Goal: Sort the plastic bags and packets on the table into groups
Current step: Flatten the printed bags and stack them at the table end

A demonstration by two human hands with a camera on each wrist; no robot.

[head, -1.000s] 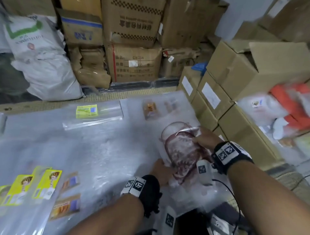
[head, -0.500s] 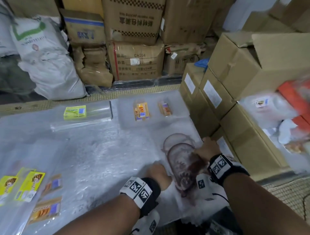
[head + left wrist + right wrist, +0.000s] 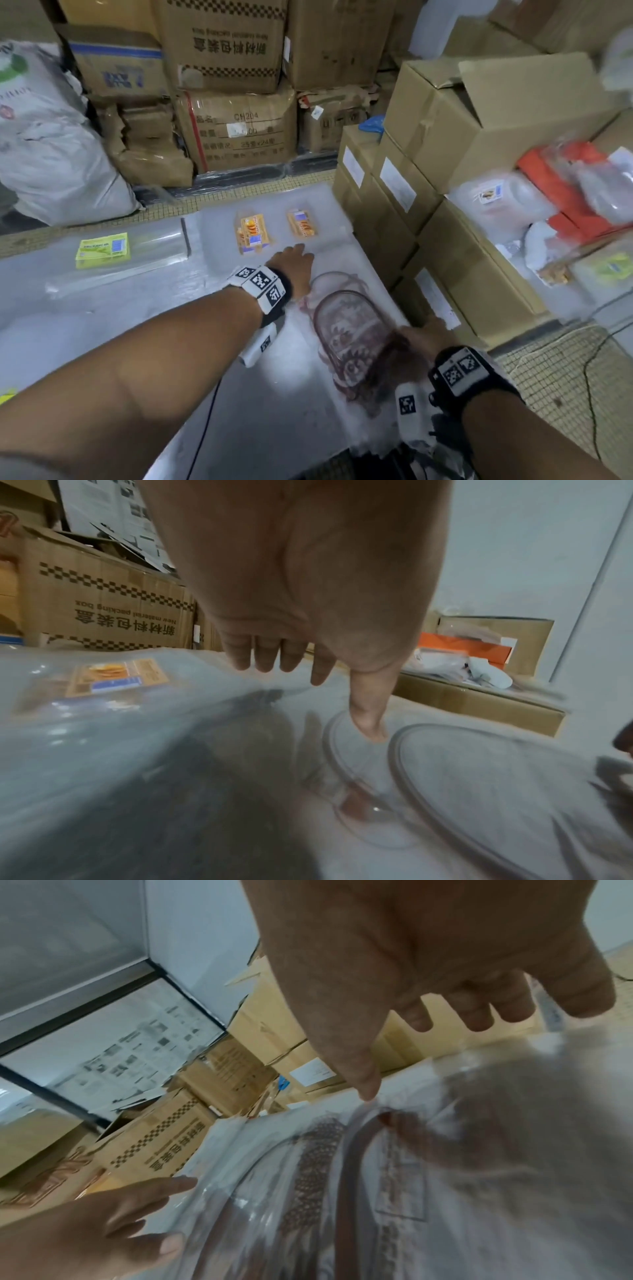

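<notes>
A stack of clear bags printed with a dark red oval pattern (image 3: 346, 329) (image 3: 325, 1177) lies flat on the plastic-covered table (image 3: 102, 325) near its right edge. My left hand (image 3: 298, 260) (image 3: 308, 674) rests at the stack's far left corner. Its fingers are straight and its thumb (image 3: 368, 723) presses the clear film. My right hand (image 3: 418, 334) (image 3: 428, 1042) lies on the stack's right side with loose fingers, its thumb tip touching the bag. Two orange-labelled packets (image 3: 251, 233) (image 3: 301, 222) sit just beyond my left hand. A stack of yellow-labelled clear bags (image 3: 102, 245) lies at the far left.
Stacked cardboard boxes (image 3: 394, 219) stand tight against the table's right edge, with a heap of loose bags (image 3: 548, 212) on top. More cartons (image 3: 236, 137) and a white sack (image 3: 51, 154) line the back. A black cable (image 3: 205, 428) runs under my left arm.
My left hand has gone from the printed bags' near left corner forward to their far left corner. My right hand has slid back along their right side, nearer me. The head view has shifted.
</notes>
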